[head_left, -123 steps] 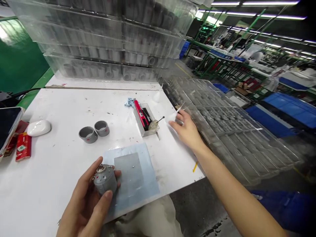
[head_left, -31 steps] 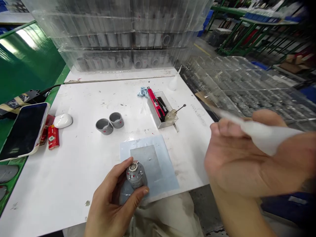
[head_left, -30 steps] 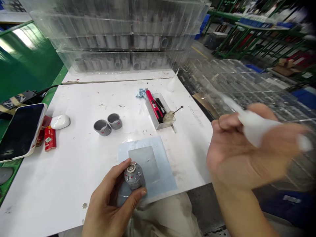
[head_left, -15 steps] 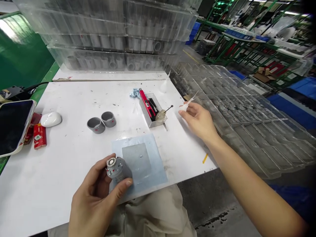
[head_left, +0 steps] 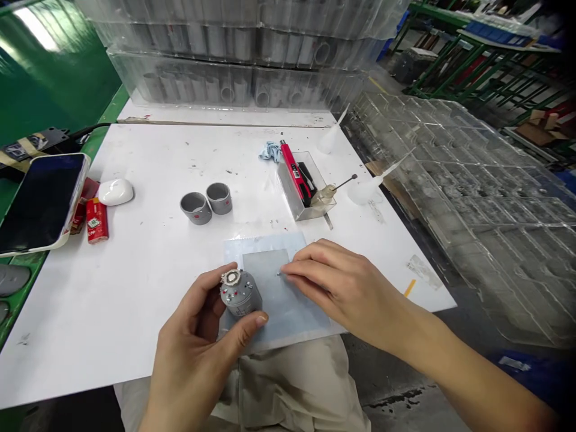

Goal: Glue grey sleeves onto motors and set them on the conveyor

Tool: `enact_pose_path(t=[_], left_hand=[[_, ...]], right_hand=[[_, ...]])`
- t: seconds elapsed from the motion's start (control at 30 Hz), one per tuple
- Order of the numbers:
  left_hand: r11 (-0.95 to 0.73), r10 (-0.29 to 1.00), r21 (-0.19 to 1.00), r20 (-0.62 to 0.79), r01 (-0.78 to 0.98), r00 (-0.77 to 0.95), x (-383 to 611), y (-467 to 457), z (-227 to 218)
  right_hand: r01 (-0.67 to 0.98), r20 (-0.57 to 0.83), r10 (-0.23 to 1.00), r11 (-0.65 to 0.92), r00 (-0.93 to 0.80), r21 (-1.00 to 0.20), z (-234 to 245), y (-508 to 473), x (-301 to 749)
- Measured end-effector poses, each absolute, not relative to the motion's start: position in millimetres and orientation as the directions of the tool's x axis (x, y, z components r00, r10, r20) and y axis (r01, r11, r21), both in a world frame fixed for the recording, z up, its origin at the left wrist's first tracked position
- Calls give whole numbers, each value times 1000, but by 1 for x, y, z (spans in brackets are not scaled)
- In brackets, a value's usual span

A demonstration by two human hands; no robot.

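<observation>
Cylinder of dull gray [head_left: 243,298], silvery collar and small red and metallic dots on top, clasped between thumb and curled fingers of left hand [head_left: 198,342], top end facing up and tipped slightly toward the index fingertip. Just right of that thumb, partly beneath the same hand, a pale blue sheet [head_left: 288,324] bearing a gray square [head_left: 263,264]. Over the sheet's right part, right hand [head_left: 346,288], thumb and fingertips drawn close together at a tiny silvery bit [head_left: 278,274]; pinched or merely touched, impossible to tell. Beyond the left fingers, a gray ring [head_left: 202,216] and a second gray ring [head_left: 221,207], side by side, openings up. Beyond the right fingers, a clear box [head_left: 317,214] with a red tool [head_left: 293,171], a black item [head_left: 306,183] and a small brush bottle [head_left: 324,195]; past its left edge, a crumpled blue wipe [head_left: 270,152]. Farther out and rightward of those fingers, a white nozzle bottle [head_left: 363,191], and farther still, another white bottle [head_left: 330,141]. Near the right wrist, a yellow strip [head_left: 410,288]. Well left of the left fingers, a phone [head_left: 42,201], a rounded white case [head_left: 116,191] and a red packet [head_left: 97,221]. Farthest ahead of both hands, stacked clear trays [head_left: 193,87] full of gray tubes.
</observation>
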State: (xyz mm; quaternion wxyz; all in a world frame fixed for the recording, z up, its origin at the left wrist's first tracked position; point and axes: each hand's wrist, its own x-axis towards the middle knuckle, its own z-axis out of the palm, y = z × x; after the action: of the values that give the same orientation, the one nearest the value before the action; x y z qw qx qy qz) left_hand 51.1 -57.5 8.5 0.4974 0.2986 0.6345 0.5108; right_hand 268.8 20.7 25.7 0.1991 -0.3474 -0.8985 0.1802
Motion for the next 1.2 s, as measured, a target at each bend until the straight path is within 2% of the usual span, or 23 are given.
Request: enact_pose_path(t=[0.13,0.33,0.47,0.53,0.57,0.7,0.8,1.0,1.2], left_hand=[[300,900,943,-329,-141,-286,48,-58,6],[294,894,935,-343,-200,-289,48,-57,5],[277,907,942,-321,-190,-271,49,-58,4],[280,903,938,-330,-205,-276,48,-58,5],[290,896,929,-347,-229,-277,48,-58,6],[325,882,846,-433,-422,-189,41,-57,12],[332,895,776,-439,-537,-82,35,-55,14],[337,908,743,-418,-578,-7,35,-53,12],[349,900,763,-434,-545,-31,36,-52,13]], right_hand=[[546,163,618,767,-769,-337,29,35,262],[522,-42,520,848,-853,-98,44,37,247],[501,-32,500,866,-865,-3,41,38,244],[497,40,499,867,-866,-40,35,40,247],[493,108,501,865,-859,-96,32,40,248],[371,440,573,804,-691,-465,23,30,247],[275,511,652,728,-560,-628,20,19,241],[255,520,674,707,-524,-660,10,13,234],[276,555,625,762,-549,-585,3,14,236]])
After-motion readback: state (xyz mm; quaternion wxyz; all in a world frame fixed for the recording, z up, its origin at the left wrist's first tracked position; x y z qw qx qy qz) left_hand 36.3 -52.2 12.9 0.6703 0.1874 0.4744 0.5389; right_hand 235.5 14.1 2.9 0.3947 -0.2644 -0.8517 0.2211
